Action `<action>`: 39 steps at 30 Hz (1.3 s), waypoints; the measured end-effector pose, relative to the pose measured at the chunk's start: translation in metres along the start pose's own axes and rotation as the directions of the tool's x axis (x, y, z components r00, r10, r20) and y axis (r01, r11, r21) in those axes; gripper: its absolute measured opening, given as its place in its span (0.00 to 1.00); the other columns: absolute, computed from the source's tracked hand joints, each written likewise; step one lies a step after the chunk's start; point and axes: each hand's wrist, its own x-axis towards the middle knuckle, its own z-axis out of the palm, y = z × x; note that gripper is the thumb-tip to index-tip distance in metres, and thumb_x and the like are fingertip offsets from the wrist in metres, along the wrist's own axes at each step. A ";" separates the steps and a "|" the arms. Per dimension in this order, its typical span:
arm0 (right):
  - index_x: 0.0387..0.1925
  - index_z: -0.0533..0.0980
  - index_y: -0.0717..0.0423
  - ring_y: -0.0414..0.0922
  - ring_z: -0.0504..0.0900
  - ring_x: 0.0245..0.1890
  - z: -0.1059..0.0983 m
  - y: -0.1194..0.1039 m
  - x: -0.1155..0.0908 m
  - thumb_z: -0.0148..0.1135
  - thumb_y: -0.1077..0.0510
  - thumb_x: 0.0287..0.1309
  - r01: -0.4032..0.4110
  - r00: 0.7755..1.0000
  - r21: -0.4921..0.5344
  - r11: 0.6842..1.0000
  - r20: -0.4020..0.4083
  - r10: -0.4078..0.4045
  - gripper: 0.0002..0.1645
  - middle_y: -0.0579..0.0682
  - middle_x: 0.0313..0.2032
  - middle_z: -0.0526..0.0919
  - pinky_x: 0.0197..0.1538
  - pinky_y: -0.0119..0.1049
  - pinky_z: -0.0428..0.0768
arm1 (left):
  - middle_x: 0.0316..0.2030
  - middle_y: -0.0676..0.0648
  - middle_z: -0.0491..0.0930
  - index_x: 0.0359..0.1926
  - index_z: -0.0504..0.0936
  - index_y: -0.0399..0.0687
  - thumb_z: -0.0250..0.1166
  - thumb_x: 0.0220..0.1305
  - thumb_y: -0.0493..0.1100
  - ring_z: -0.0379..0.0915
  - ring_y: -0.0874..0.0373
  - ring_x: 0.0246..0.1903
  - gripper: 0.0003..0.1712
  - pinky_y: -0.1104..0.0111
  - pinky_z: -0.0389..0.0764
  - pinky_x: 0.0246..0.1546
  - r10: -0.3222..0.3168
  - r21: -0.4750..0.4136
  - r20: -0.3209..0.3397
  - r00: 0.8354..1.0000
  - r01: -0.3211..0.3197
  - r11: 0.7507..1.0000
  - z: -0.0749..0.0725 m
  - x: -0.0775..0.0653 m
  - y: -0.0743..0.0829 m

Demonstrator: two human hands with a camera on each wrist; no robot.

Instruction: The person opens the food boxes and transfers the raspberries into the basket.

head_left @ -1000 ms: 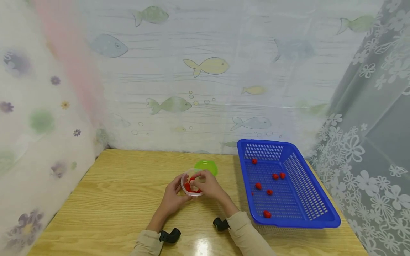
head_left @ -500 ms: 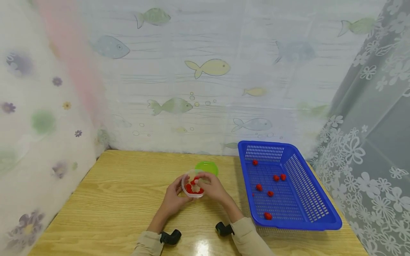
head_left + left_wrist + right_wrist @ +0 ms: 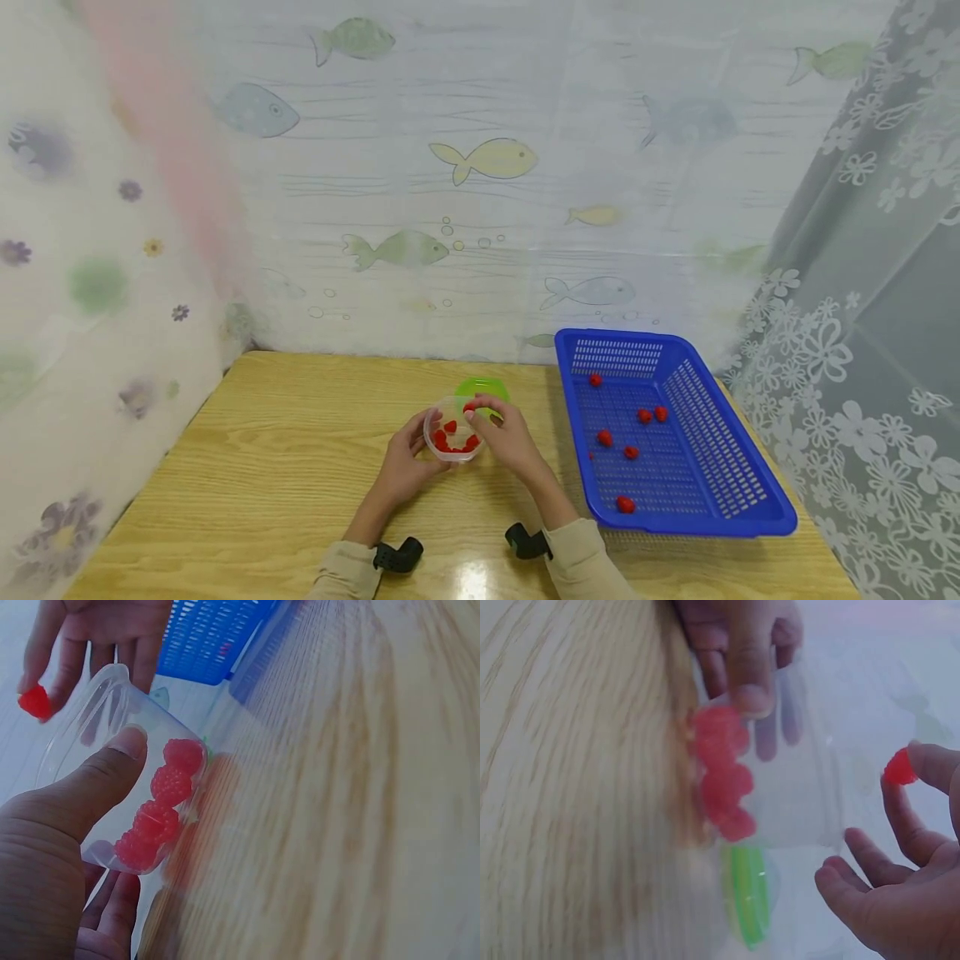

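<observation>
A small clear plastic container (image 3: 453,409) stands over the table, with my left hand (image 3: 405,468) gripping its left side. The left wrist view shows the thumb across the container's wall and fingers beneath. Several red raspberries (image 3: 171,785) lie along its bottom. My right hand (image 3: 512,437) is at the container's right rim. Between its thumb and index finger it pinches one raspberry (image 3: 901,767), held above the rim level; the other fingers spread loosely in the right wrist view.
Behind the container lies a bright green lid (image 3: 483,386) on the wooden table (image 3: 300,442). To the right stands a large blue plastic basket (image 3: 675,479) holding several loose raspberries (image 3: 604,437). A fish-patterned curtain (image 3: 480,250) hangs along the table's back edge.
My right hand has drawn back from inside the container, up and to the right, with a raspberry in its fingertips. The left hand keeps its grip on the container.
</observation>
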 end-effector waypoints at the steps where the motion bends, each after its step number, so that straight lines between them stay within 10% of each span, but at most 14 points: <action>1: 0.51 0.79 0.71 0.66 0.61 0.73 0.000 -0.003 -0.001 0.58 0.63 0.72 0.004 1.000 0.008 1.000 -0.008 -0.004 0.14 0.70 0.67 0.71 0.74 0.68 0.58 | 0.69 0.37 0.70 0.74 0.65 0.39 0.78 0.51 0.28 0.67 0.42 0.69 0.50 0.56 0.72 0.68 0.001 0.001 0.001 1.000 -0.001 1.000 0.000 0.000 0.000; 12: 0.60 0.77 0.68 0.58 0.75 0.66 0.004 0.019 0.006 0.58 0.55 0.74 0.038 0.998 0.127 0.991 -0.064 -0.030 0.23 0.61 0.64 0.77 0.69 0.53 0.74 | 0.69 0.34 0.70 0.74 0.64 0.35 0.77 0.53 0.28 0.68 0.39 0.68 0.49 0.61 0.75 0.66 0.032 0.009 0.003 0.999 -0.032 0.999 0.001 0.000 -0.004; 39: 0.58 0.79 0.64 0.51 0.75 0.65 -0.051 -0.050 -0.029 0.53 0.56 0.77 0.158 0.987 0.074 0.985 0.025 -0.160 0.20 0.59 0.59 0.82 0.72 0.61 0.67 | 0.69 0.37 0.70 0.75 0.64 0.40 0.79 0.52 0.31 0.69 0.43 0.68 0.51 0.58 0.73 0.67 -0.013 0.012 -0.006 1.000 0.013 1.000 0.001 -0.001 0.000</action>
